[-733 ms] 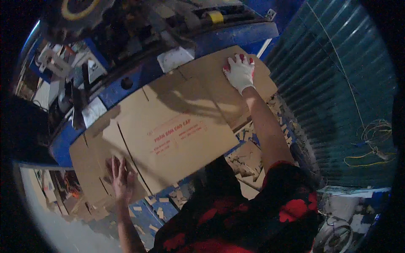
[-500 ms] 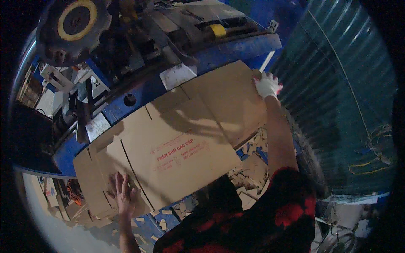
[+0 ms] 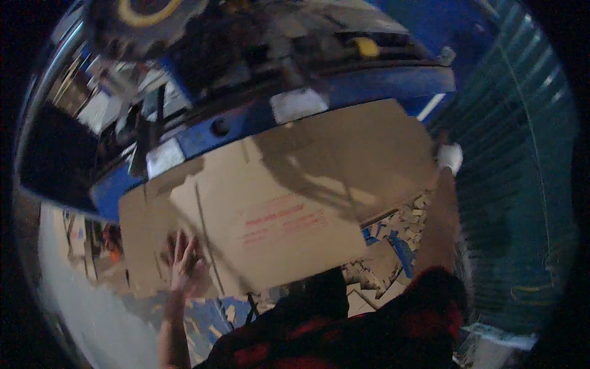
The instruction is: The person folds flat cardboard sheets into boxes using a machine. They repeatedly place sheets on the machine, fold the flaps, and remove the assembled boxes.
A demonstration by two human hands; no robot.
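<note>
A flat brown cardboard box blank (image 3: 289,261), creased, slotted and printed in red, lies in front of me against the blue edge of a machine (image 3: 246,123). On its near left panel rests my left hand (image 3: 189,267), bare, with its fingers spread and pointing away from me. My right hand (image 3: 451,157), in a white glove, is at the right end of the blank. Motion smears its fingers, so whether they grip that edge is unclear. A dark shadow falls across the middle and right of the cardboard.
A dark wheel with a yellow ring (image 3: 147,12) stands at the far left of the machine. Two pale metal plates (image 3: 299,106) sit along its blue edge. Cardboard scraps (image 3: 378,270) lie below the blank. Green corrugated sheeting (image 3: 510,184) rises at my right.
The view has shifted, so the machine, cardboard and both hands appear farther right. My left hand still lies spread on the cardboard; my right hand remains by its right end, now blurred.
</note>
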